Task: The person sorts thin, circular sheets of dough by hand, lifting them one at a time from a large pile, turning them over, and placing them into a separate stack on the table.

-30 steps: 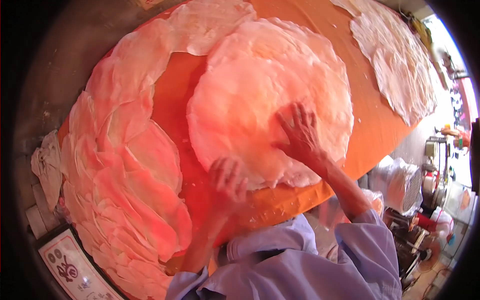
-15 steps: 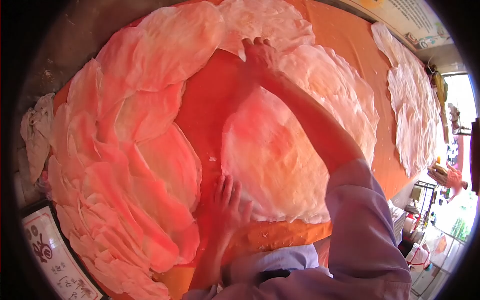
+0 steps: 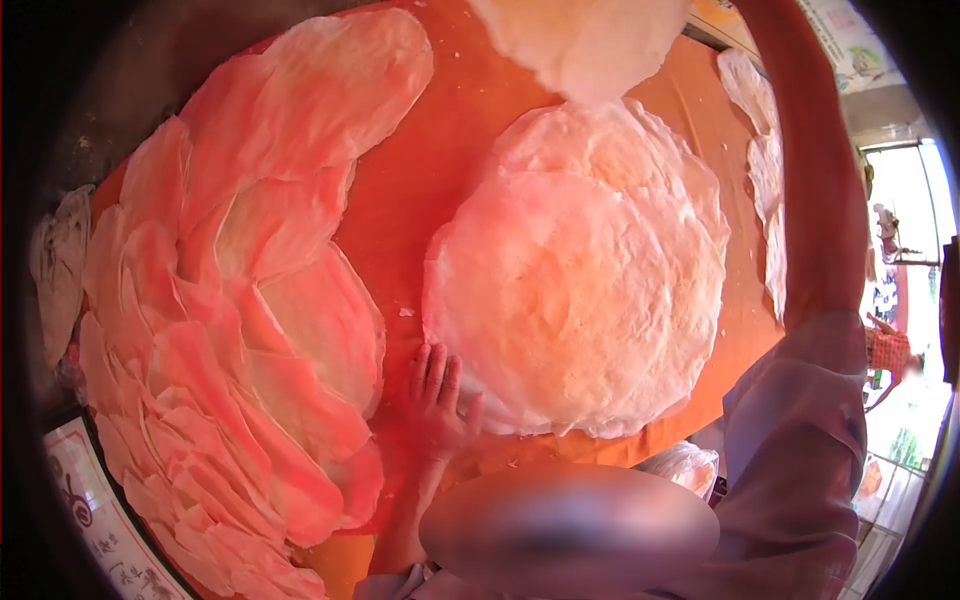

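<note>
In the head view, spreads the left hand [image 3: 441, 412] slightly, at the edge of one round stack [image 3: 575, 300] on the table [image 3: 395, 225]. Hides the right hand; cannot tell its state. Shows one sheet [image 3: 592, 45] above, one overlapping spread [image 3: 235, 330] left, one pile [image 3: 767, 180] right.

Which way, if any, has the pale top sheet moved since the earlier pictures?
Yes: the pale sheet has moved right, away from the overlapping sheets at left; orange cloth now separates them.

A round stack [image 3: 575, 290] of thin, pale, wrinkled sheets lies flat on the orange tabletop [image 3: 420, 190], its edges uneven. At the stack's far edge, another thin, pale sheet [image 3: 590, 45] narrows towards it, partly out of view.
</note>
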Tool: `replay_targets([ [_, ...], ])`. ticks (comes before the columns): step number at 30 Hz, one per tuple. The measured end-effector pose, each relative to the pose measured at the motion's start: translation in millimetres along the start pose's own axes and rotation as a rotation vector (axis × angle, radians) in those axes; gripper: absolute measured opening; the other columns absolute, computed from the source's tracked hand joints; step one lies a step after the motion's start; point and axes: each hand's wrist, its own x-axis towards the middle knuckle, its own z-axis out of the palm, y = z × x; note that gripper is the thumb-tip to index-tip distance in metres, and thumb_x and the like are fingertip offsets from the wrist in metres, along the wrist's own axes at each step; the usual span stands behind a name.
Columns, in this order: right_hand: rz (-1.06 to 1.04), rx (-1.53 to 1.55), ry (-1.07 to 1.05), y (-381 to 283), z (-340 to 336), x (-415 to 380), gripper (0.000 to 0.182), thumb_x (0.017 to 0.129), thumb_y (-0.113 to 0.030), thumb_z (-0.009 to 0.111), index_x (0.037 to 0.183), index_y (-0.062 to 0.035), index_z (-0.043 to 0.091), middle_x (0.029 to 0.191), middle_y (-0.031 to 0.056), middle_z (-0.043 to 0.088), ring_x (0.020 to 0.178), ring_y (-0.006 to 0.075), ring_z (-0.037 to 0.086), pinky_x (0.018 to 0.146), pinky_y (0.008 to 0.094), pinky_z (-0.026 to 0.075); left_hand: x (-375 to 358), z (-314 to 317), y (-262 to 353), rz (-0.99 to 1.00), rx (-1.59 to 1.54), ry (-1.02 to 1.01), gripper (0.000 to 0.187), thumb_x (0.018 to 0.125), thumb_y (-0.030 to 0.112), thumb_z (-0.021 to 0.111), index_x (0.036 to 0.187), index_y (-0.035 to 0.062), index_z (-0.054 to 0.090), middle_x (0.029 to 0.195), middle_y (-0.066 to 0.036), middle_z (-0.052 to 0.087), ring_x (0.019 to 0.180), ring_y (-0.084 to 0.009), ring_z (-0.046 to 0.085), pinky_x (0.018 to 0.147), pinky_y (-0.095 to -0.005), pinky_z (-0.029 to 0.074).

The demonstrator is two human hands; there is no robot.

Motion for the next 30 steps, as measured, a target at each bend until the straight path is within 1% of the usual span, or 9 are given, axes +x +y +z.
replay_targets([
  [2,-1.028,-1.085,-0.182,-16.0,-49.0,-10.4,0.009,0.082,-0.008,0.061,0.078,-0.0006,0.065,0.084,0.0184,0.069,0.068,0.0282,0.068,0.059,0.0371,0.052,-1.8,2.2,-0.1,0.009,0.008,0.019,0.052,0.084,0.034,0.061,0.120,-0.0034,0.056,0.134,-0.023,0.049,0.126,-0.0437,0.044,0.103,-0.0550,0.039],
  [5,-0.055,-0.650,-0.289,55.9,-121.8,-96.0,0.038,0.085,-0.018,0.062,0.121,-0.0047,0.061,0.115,0.0129,0.065,0.105,0.0160,0.060,0.090,0.0315,0.047,-1.3,0.5,1.4,0.025,0.028,0.033,0.052,0.083,0.033,0.062,0.120,-0.0037,0.056,0.134,-0.023,0.049,0.126,-0.0426,0.044,0.103,-0.0537,0.039],
  [8,0.614,0.032,0.103,103.3,-89.3,-202.3,0.064,0.085,-0.035,0.063,0.134,0.0027,0.047,0.130,0.0124,0.056,0.123,0.0221,0.050,0.103,0.0374,0.039,1.6,-7.5,3.6,0.029,0.036,0.000,0.052,0.083,0.033,0.062,0.120,-0.0030,0.056,0.135,-0.021,0.049,0.127,-0.0403,0.044,0.104,-0.0519,0.039],
  [10,0.681,0.323,0.163,125.1,-78.9,-283.7,0.050,0.087,-0.029,0.065,0.124,0.0038,0.056,0.122,0.0106,0.060,0.111,0.0209,0.057,0.097,0.0345,0.044,1.4,-7.8,3.6,0.006,0.039,-0.024,0.052,0.082,0.033,0.062,0.121,-0.0021,0.056,0.135,-0.021,0.049,0.128,-0.0388,0.044,0.104,-0.0510,0.038],
  [12,1.083,0.076,0.143,151.2,-69.1,-319.9,0.052,0.080,-0.040,0.071,0.111,0.0010,0.062,0.101,0.0111,0.068,0.095,0.0250,0.064,0.082,0.0394,0.050,-0.4,-7.7,4.0,-0.011,0.048,-0.041,0.053,0.082,0.033,0.062,0.122,-0.0015,0.056,0.135,-0.020,0.049,0.129,-0.0378,0.044,0.105,-0.0506,0.038],
  [14,0.783,-1.008,0.175,186.4,-57.2,-346.1,0.046,0.078,-0.036,0.073,0.108,-0.0030,0.063,0.091,0.0102,0.068,0.085,0.0277,0.065,0.075,0.0410,0.051,0.3,-6.0,4.3,-0.024,0.060,-0.046,0.053,0.082,0.034,0.062,0.122,-0.0011,0.056,0.136,-0.020,0.049,0.129,-0.0373,0.044,0.105,-0.0506,0.037],
  [16,0.364,-0.820,0.368,206.5,-14.7,-325.0,0.040,0.076,-0.030,0.075,0.107,-0.0078,0.064,0.094,0.0140,0.068,0.086,0.0282,0.065,0.077,0.0396,0.050,-0.9,-3.2,3.2,-0.029,0.041,-0.023,0.054,0.082,0.034,0.062,0.122,-0.0014,0.057,0.136,-0.020,0.049,0.129,-0.0374,0.044,0.105,-0.0509,0.037],
  [21,0.063,-0.676,-0.116,65.5,179.7,-182.0,0.034,0.072,-0.015,0.070,0.105,-0.0060,0.065,0.101,0.0145,0.063,0.100,0.0321,0.058,0.085,0.0426,0.047,-2.2,-0.3,-3.8,-0.024,-0.019,0.001,0.051,0.082,0.033,0.062,0.117,-0.0032,0.059,0.134,-0.022,0.050,0.127,-0.0388,0.046,0.104,-0.0510,0.038],
  [30,-0.309,-0.896,-0.206,130.8,362.0,-85.8,0.024,0.073,-0.013,0.060,0.097,-0.0077,0.063,0.093,0.0150,0.061,0.092,0.0332,0.059,0.074,0.0410,0.049,1.9,-8.0,-10.9,-0.041,-0.092,0.051,0.049,0.078,0.032,0.067,0.113,-0.0021,0.061,0.130,-0.020,0.055,0.124,-0.0372,0.050,0.100,-0.0501,0.042],
])
